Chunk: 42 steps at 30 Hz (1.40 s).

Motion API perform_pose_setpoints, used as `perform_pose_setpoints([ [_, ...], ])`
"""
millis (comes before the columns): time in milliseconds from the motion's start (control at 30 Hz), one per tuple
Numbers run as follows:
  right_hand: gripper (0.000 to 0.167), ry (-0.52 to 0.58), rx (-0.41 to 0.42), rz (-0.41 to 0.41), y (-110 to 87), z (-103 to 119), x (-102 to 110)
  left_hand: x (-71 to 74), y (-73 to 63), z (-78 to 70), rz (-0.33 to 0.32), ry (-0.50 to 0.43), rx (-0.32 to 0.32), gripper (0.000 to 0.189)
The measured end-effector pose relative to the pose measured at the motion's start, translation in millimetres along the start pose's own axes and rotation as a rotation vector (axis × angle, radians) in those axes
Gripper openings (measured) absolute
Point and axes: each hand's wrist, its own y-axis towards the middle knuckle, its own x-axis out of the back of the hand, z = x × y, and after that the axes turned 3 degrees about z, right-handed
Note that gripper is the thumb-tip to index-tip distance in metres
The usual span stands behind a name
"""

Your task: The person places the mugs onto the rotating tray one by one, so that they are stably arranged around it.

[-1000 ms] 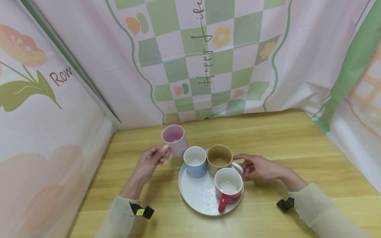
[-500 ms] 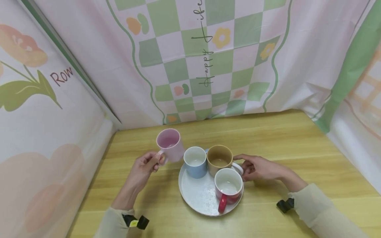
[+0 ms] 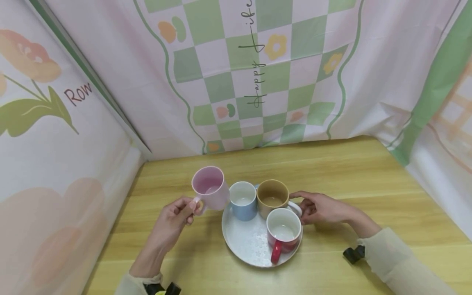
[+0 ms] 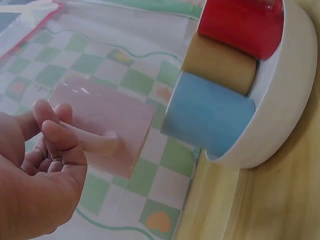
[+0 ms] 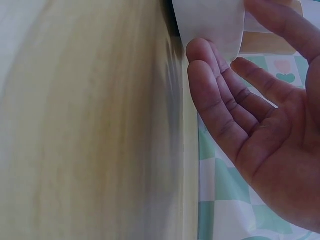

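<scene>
My left hand point(image 3: 173, 221) pinches the handle of a pink mug point(image 3: 215, 196), held in the air just left of the tray. In the left wrist view, thumb and fingers close on the handle, with the pink mug's side point(image 4: 107, 115) beyond. A round white tray point(image 3: 236, 246) bears a light blue mug point(image 3: 243, 209), a tan mug point(image 3: 266, 209) with a white handle, and a red mug point(image 3: 287, 244) with a white inside. My right hand point(image 3: 321, 209) is at the tray's right edge; in the right wrist view its loosely bent fingertips point(image 5: 200, 50) lie against the tray's white side point(image 5: 210, 22).
All of this is on a wooden table point(image 3: 350, 172). A green-and-white checked cloth point(image 3: 273, 78) hangs along the back, and printed fabric point(image 3: 103, 164) walls off the left side. Black wrist cameras point(image 3: 354, 254) sit at the cuffs.
My left hand has drawn the pink mug down and slightly left, toward the person, beside the tray's left edge. The right hand, the tray and the other mugs have stayed put.
</scene>
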Motion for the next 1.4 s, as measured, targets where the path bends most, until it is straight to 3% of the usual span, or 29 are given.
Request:
perform_pose_setpoints([
  [433, 0.077, 0.015, 0.005, 0.004, 0.3, 1, 1, -14.3, -18.3, -5.7, 0.119, 0.035, -0.047, 0.012],
  [700, 0.077, 0.018, 0.010, 0.003, 0.3, 2, 0, -24.6, -19.9, -1.1, 0.219, 0.061, -0.079, 0.029],
  [1000, 0.076, 0.022, 0.015, 0.006, -0.5, 2, -1, -37.6, -19.2, 11.3, 0.321, 0.063, -0.082, 0.029],
  [1233, 0.076, 0.026, 0.016, 0.006, -0.6, 2, 0, -43.9, -17.1, 26.0, 0.369, 0.077, -0.050, 0.028],
  [1400, 0.076, 0.036, 0.024, 0.012, -0.1, 1, -1, -44.3, -14.5, 37.9, 0.428, 0.056, -0.075, 0.027],
])
